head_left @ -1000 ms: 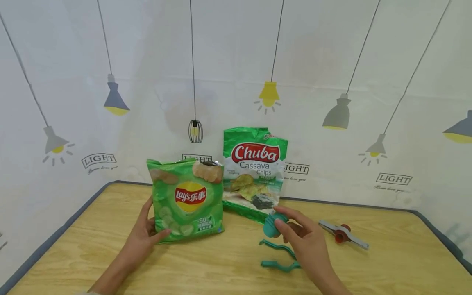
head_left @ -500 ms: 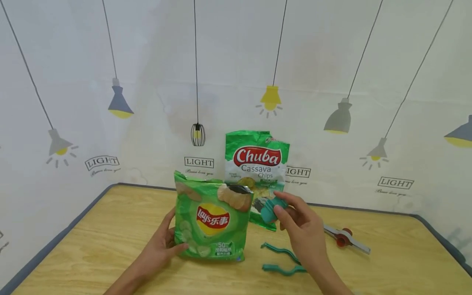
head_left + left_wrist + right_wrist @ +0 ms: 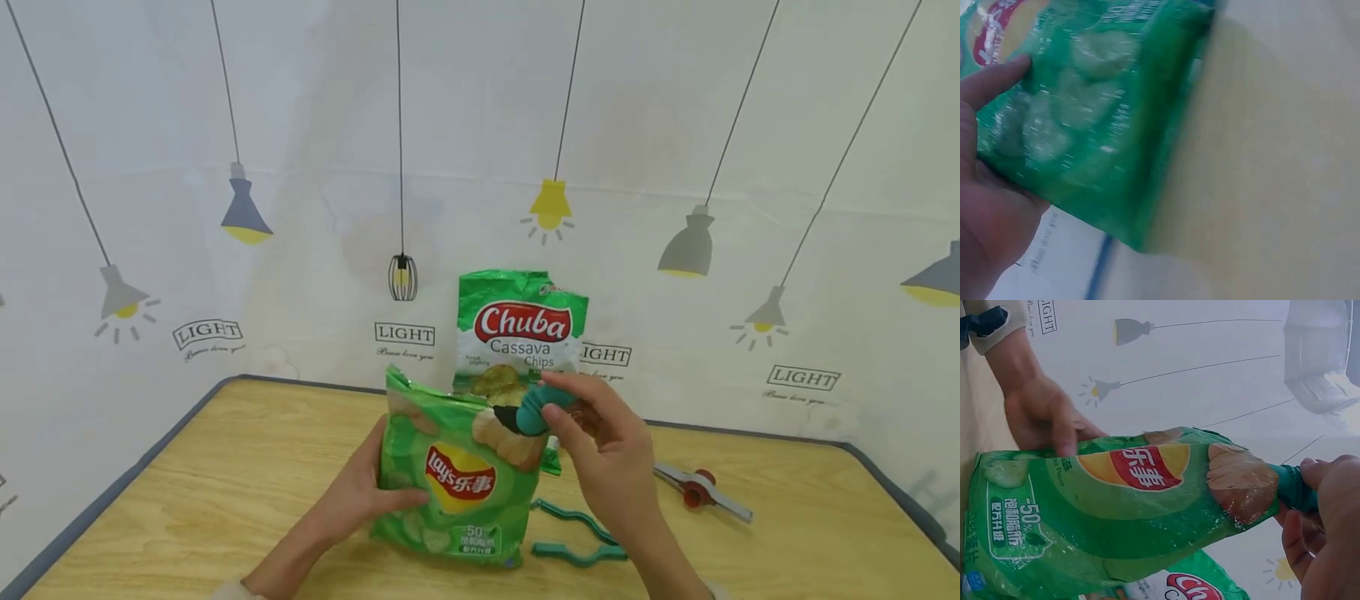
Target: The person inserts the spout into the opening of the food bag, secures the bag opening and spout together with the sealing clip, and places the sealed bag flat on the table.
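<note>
My left hand (image 3: pixel 360 492) grips a green Lay's chip bag (image 3: pixel 457 517) by its left side, thumb across the front, and the bag leans to the left. In the left wrist view the same bag (image 3: pixel 1091 119) tilts above the table. Between thumb and fingers, my right hand (image 3: pixel 611 458) pinches a teal round clip (image 3: pixel 536 408) with a ridged face. The clip is at the bag's upper right corner, beside a dark opening there. In the right wrist view the clip (image 3: pixel 1297 487) meets the bag's top edge. My fingers partly hide it.
A Chuba cassava chips bag (image 3: pixel 517 325) stands behind, against the printed wall, partly covered by the Lay's bag. Two thin teal wavy strips (image 3: pixel 573 554) lie on the table (image 3: pixel 225 467) under my right hand. A grey clip with a red round middle (image 3: pixel 701 490) lies to the right.
The Lay's bag has moved right and nearer with my left hand, tilting. My right hand has lifted the teal clip slightly leftward to the bag's upper right corner.
</note>
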`<state>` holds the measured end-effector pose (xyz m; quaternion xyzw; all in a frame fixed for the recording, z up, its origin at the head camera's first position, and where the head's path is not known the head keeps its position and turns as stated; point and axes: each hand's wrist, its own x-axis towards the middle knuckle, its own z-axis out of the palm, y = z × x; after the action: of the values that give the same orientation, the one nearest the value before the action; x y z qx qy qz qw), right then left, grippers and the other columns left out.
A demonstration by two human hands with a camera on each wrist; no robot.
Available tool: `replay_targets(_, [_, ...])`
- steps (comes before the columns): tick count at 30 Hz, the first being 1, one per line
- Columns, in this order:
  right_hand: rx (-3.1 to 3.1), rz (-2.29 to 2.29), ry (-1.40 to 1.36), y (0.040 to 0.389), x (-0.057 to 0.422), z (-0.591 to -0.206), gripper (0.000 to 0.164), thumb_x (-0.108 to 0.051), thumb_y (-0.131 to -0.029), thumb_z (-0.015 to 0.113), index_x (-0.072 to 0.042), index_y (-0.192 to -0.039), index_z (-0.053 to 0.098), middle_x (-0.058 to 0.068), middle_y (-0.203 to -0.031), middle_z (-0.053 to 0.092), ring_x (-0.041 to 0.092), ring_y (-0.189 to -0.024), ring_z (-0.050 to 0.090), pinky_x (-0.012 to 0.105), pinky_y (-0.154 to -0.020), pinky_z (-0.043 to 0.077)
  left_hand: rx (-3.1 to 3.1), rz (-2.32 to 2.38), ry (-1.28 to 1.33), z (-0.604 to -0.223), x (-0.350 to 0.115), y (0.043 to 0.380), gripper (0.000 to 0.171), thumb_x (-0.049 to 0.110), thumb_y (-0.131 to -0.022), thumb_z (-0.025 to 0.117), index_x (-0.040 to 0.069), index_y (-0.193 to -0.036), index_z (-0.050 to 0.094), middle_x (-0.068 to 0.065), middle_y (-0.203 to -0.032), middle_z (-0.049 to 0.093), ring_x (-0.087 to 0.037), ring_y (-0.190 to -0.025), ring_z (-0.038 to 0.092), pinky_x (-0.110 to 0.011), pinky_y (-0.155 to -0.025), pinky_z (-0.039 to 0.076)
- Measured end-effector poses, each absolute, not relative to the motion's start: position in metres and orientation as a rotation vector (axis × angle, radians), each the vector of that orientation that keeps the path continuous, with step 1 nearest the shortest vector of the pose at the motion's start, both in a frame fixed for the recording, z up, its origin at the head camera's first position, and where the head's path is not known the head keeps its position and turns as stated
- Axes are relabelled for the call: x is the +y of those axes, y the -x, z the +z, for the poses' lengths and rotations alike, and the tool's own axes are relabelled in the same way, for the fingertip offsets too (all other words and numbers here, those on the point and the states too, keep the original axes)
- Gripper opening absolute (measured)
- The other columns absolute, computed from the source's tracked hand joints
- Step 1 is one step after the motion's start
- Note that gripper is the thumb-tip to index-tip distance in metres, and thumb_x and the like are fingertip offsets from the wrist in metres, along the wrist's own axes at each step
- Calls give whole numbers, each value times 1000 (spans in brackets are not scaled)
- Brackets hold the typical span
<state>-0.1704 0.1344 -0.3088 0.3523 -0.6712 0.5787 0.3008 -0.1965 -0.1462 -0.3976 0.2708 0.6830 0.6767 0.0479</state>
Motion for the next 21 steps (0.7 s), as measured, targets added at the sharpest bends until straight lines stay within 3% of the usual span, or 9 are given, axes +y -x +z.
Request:
replay_targets(4, [-1730,1482,-962,174,136,-309,35,14,-86,61,2,-119,62,14,-113,61,16,-93,59,22,-67,49,2046,2128,-989,-370,-142,201,90,-5,-82,70,22,-151,19,-18,-115,60,-33,-107,60,-45,-84,51])
replay_targets(9, [-1744,1448,-961,175,138,-309,36,16,-86,59,2,-119,62,11,-117,60,17,-101,57,21,-68,48,2218,2072,-1141,-337,-140,204,96,-4,-82,71,25,-154,14,-12,-89,70,-29,-88,68,-41,-78,53])
replay_targets(12, [-1769,1404,-977,173,136,-309,36,14,-86,61,0,-119,62,11,-118,60,18,-104,57,22,-70,47,2310,2016,-1133,-322,-140,203,94,-2,-83,72,27,-154,18,-10,-91,70,-28,-84,68,-41,-82,51])
replay_targets(17, [-1788,1298,-1039,173,133,-311,34,7,-86,65,-4,-118,65,11,-116,61,18,-102,57,23,-71,46,2589,1840,-1152,-307,-143,196,76,7,-82,76,27,-146,40,-2,-97,65,-19,-81,64,-46,-90,42])
replay_targets(21, [-1781,1287,-1068,173,132,-312,32,6,-86,65,-4,-116,66,11,-114,61,17,-98,56,23,-71,45,2797,1732,-1295,-302,-142,190,56,9,-79,79,21,-130,60,6,-98,63,-13,-90,58,-41,-88,33])
